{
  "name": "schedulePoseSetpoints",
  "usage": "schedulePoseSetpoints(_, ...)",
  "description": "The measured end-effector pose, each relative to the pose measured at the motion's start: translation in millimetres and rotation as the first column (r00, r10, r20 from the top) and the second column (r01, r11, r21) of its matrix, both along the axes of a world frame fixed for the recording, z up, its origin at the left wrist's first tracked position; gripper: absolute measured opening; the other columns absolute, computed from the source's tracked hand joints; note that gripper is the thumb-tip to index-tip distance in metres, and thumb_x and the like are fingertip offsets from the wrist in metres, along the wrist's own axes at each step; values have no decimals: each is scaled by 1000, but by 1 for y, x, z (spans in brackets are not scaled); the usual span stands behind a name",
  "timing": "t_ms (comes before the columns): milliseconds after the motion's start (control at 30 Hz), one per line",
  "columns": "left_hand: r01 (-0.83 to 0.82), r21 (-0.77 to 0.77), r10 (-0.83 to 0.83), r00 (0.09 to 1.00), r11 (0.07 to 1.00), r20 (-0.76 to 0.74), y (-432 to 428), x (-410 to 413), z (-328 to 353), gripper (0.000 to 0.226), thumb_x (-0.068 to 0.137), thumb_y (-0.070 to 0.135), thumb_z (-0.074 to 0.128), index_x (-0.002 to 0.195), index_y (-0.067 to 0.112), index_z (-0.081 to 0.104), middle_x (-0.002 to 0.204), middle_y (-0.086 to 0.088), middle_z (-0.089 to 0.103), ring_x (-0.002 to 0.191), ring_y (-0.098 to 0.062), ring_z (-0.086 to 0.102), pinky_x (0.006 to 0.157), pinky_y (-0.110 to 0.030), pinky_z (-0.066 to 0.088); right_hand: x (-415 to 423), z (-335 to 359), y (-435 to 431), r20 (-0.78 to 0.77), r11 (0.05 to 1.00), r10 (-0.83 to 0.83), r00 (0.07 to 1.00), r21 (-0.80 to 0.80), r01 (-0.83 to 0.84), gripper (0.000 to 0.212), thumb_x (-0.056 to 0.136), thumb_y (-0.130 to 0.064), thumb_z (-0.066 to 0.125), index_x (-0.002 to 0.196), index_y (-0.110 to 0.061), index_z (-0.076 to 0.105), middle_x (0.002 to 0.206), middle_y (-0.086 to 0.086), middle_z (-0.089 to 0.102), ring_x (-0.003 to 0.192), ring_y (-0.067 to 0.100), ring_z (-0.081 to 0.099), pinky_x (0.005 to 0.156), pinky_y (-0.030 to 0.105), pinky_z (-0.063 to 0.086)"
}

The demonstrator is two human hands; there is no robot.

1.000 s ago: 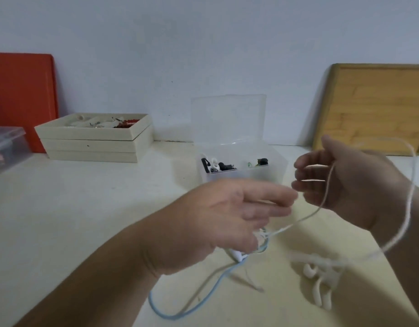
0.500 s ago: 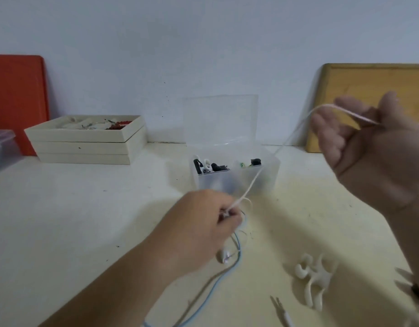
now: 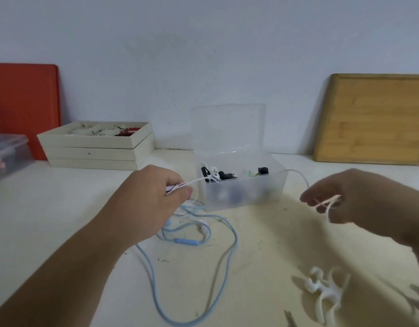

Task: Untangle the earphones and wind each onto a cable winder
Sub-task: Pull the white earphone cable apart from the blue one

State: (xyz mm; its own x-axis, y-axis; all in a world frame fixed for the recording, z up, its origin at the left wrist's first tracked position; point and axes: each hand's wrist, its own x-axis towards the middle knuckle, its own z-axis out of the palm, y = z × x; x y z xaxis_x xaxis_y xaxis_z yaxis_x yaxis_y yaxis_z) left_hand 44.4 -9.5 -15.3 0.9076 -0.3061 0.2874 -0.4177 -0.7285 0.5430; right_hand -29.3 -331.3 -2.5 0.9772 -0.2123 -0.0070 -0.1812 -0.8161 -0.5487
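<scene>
My left hand point(image 3: 154, 199) pinches one end of a white earphone cable point(image 3: 295, 173) above the table. The cable runs right, passes in front of the clear box and arcs down into my right hand point(image 3: 352, 199), whose curled fingers hold loops of it. Below my left hand a light blue earphone cable point(image 3: 227, 253) lies in loose loops on the table, with its inline remote and white earbuds among them. A white cable winder point(image 3: 324, 291) lies on the table at the lower right, under my right forearm.
A clear plastic box point(image 3: 241, 194) with its lid up stands mid-table, holding small black and white parts. Stacked cream trays point(image 3: 95, 149) sit at the back left beside an orange board point(image 3: 26, 107). A wooden board point(image 3: 373, 119) leans on the wall at right.
My right hand has dropped from high at the right to table-box height, gathering white cable in its fingers. My left hand has lifted and moved left, drawing the white cable away from the blue one.
</scene>
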Motion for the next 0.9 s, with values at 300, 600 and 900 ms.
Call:
schedulePoseSetpoints(300, 45, -36, -42, 997, 998, 68, -10, -10, 1, 20, 88, 32, 67, 70, 23, 68, 57, 3, 59, 50, -8, 48, 49, -17, 37, -8, 18, -5, 59, 970, -161, 985, -173, 169, 71, 72, 21, 41, 62, -44, 69, 121, -1, 68, 85, 24, 68, 59, 33, 51)
schedulePoseSetpoints(600, 282, -172, -291, 956, 944, -26, -27, -26, 2, 9, 88, 32, 71, 80, 29, 73, 68, 6, 67, 59, -8, 60, 54, -18, 41, -11, 2, 97, 415, 914, 388, 823, -54, -403, 44, 90, -24, 68, 129, -41, 57, 119, -36, 59, 90, -26, 53, 89, 0, 33)
schedulePoseSetpoints(900, 193, -464, -293, 944, 864, -154, -26, -23, 6, 22, 96, 20, 61, 83, 20, 79, 73, -6, 74, 64, -19, 68, 63, -20, 54, -10, 7, 95, 444, 971, 200, 874, 28, -236, 20, 88, -29, 71, 68, -29, 69, 61, -9, 63, 43, 1, 48, 50, 12, 38)
